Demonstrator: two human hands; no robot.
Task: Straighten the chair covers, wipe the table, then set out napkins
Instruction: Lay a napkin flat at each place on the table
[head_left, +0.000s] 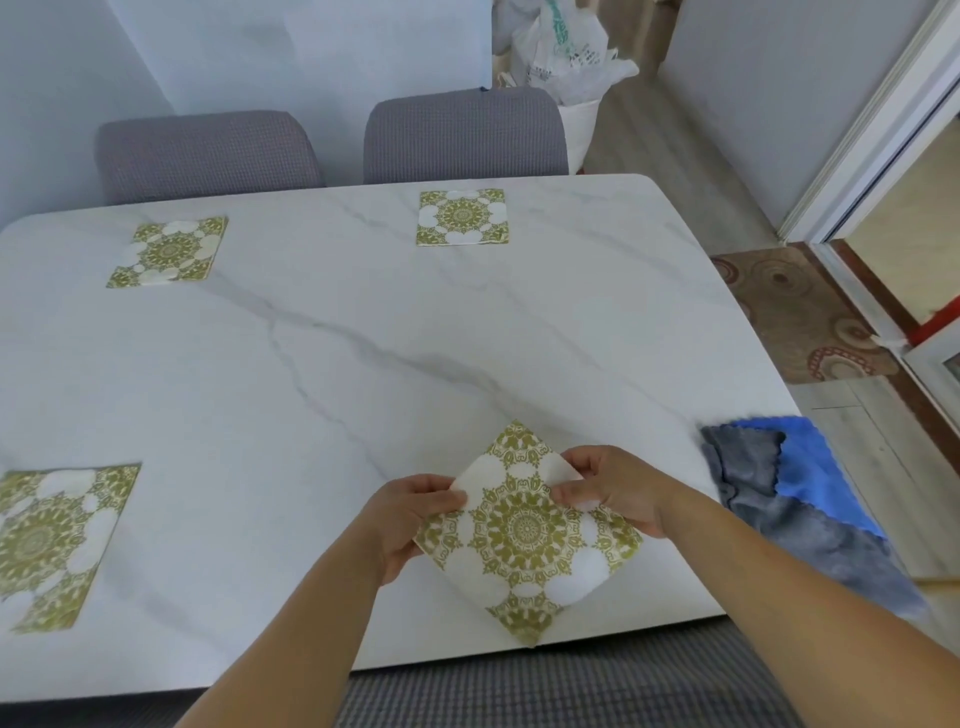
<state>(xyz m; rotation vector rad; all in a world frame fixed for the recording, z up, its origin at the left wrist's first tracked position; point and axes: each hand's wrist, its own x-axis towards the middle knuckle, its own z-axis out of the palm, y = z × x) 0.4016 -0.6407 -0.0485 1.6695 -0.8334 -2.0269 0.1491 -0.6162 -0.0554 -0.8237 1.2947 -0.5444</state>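
- Hands meet at the lower centre of the frame: the left hand (415, 514) pinches the left corner of a gold-and-white patterned napkin (527, 535), and the right hand (608, 491) pinches its upper right edge, thumb on top.
- Held napkin is turned like a diamond, its lower tip past the near edge of the white marble tabletop (363, 332).
- Three matching napkins lie flat on the tabletop: the far-left napkin (169, 252) at upper left, the far-centre napkin (462, 217) at upper centre, the near-left napkin (49, 543) at the left edge.
- Blue-and-grey cloth (800, 499) lies crumpled on the tabletop's right corner, at lower right.
- Two chairs in grey covers (462, 135) stand behind the far edge; white plastic bags (566, 57) sit at top centre.
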